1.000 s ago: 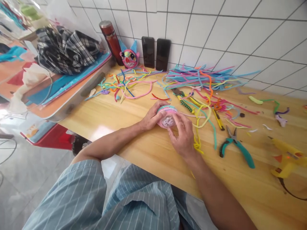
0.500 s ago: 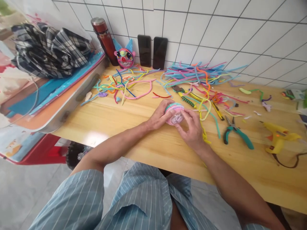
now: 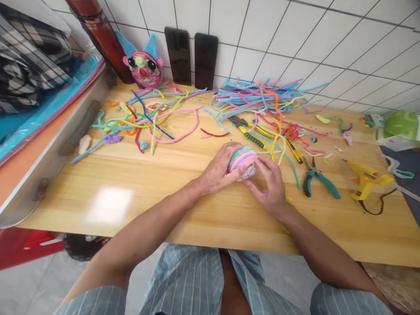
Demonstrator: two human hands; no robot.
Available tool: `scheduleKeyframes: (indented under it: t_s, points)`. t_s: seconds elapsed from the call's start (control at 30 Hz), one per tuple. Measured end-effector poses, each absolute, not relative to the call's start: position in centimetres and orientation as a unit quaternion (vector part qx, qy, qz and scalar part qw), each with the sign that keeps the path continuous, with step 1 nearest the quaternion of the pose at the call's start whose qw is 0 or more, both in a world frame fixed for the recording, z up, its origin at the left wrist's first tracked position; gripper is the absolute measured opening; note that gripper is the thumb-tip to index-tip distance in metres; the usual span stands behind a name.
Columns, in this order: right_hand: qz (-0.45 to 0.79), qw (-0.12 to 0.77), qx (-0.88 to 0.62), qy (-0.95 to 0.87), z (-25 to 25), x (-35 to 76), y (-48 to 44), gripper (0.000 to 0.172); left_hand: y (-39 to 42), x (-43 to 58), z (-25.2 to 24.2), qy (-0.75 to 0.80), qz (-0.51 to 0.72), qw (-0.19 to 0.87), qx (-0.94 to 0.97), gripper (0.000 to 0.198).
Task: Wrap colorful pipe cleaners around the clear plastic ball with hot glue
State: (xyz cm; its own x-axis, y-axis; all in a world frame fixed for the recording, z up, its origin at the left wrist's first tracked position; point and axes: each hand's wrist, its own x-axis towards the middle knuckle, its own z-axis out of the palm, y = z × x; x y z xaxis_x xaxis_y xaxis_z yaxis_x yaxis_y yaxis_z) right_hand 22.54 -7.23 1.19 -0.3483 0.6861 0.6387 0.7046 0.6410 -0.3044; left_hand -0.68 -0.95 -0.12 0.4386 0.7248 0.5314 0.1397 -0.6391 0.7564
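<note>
Both hands grip a small round object wrapped in pastel pipe cleaners (image 3: 243, 160) on a wooden table (image 3: 131, 192). My left hand (image 3: 220, 169) curls round its left side, thumb against the front. My right hand (image 3: 271, 186) closes on its right side with the fingers pressed to it. A pale pink strand runs from the object to the right. Loose pipe cleaners (image 3: 262, 98) lie in a heap behind the hands, and more pipe cleaners (image 3: 151, 118) are spread to the left.
Teal-handled pliers (image 3: 317, 180) and a yellow glue gun (image 3: 365, 180) lie right of my hands. A yellow-handled tool (image 3: 252, 133) lies behind them. At the tiled wall stand a clown-faced figure (image 3: 142, 66), two dark phones (image 3: 192, 59) and a red flask (image 3: 98, 35). A metal-edged tray (image 3: 49, 144) borders the left.
The view has swung down and to the right and come closer to the table. Both hands stay on the wrapped object, and the left thumb now presses on its front.
</note>
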Motion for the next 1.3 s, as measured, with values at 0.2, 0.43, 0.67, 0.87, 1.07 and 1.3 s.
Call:
scheduleKeyframes:
  t_s: [0.2, 0.43, 0.67, 0.87, 1.07, 1.3]
  points:
    - [0.010, 0.372, -0.441, -0.817, 1.3, 22.1, -7.4, 0.086, -1.2, -1.4, 0.1, 0.283, 0.438, 0.289, 0.803, 0.056]
    - [0.019, 0.392, -0.443, -0.806, 1.4, 22.2, -6.5, 0.065, -0.2, -2.1, -0.7, 0.304, 0.420, 0.294, 0.803, 0.070]
    - [0.066, 0.500, -0.612, -0.609, 5.3, 28.5, -6.8, 0.036, 0.0, -1.5, -1.4, 0.353, 0.427, 0.341, 0.759, 0.085]
    - [-0.016, 0.529, -0.748, -0.401, 4.8, 39.8, -12.9, 0.051, 0.1, -0.8, -1.3, 0.347, 0.430, 0.356, 0.753, 0.079]
    - [-0.008, 0.454, -0.790, -0.411, 3.5, 47.3, -12.6, 0.047, 0.4, -0.1, -1.5, 0.334, 0.446, 0.321, 0.765, 0.076]
    - [0.069, 0.397, -0.768, -0.498, 5.7, 47.5, -8.9, 0.042, 0.5, 0.4, -1.6, 0.316, 0.453, 0.317, 0.771, 0.072]
